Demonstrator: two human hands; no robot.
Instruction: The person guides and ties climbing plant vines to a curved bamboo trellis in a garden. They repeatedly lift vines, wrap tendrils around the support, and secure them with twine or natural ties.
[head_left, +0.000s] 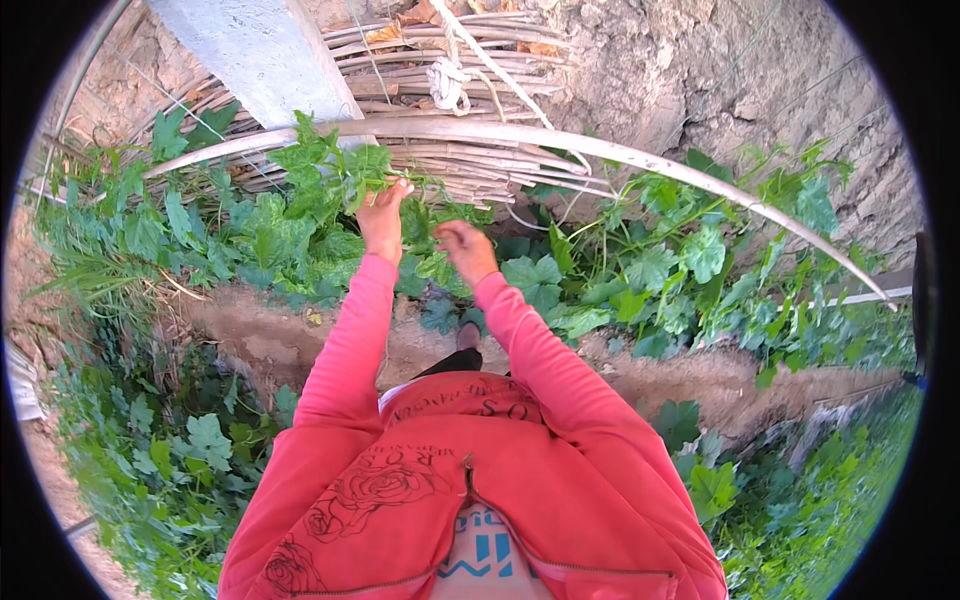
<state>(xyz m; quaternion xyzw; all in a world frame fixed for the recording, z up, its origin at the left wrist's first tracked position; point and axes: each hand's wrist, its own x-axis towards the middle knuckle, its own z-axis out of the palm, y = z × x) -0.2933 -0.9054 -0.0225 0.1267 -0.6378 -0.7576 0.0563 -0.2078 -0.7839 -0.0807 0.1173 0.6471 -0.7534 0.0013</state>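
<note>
My left hand (382, 217) is raised among climbing vines, its thumb and fingers pinched on the stem of a leafy vine shoot (330, 172). The shoot's crinkled green leaves spread to the left of the hand, in front of a concrete post (259, 56). Lower and to the right, my right hand (468, 251) has its fingers curled close to vine leaves (439, 270). Whether those fingers hold a thin stem is too small to tell. Just beyond both hands, a bent wooden pole (480, 131) arches across the view.
Behind the pole lie stacked dry canes (450, 161) and a knotted white rope (448, 82), near a rough earth bank (712, 67). Thin wires cross above. A dirt strip (255, 330) runs underfoot, where one shoe (469, 336) shows. More vines (187, 450) grow on the near side.
</note>
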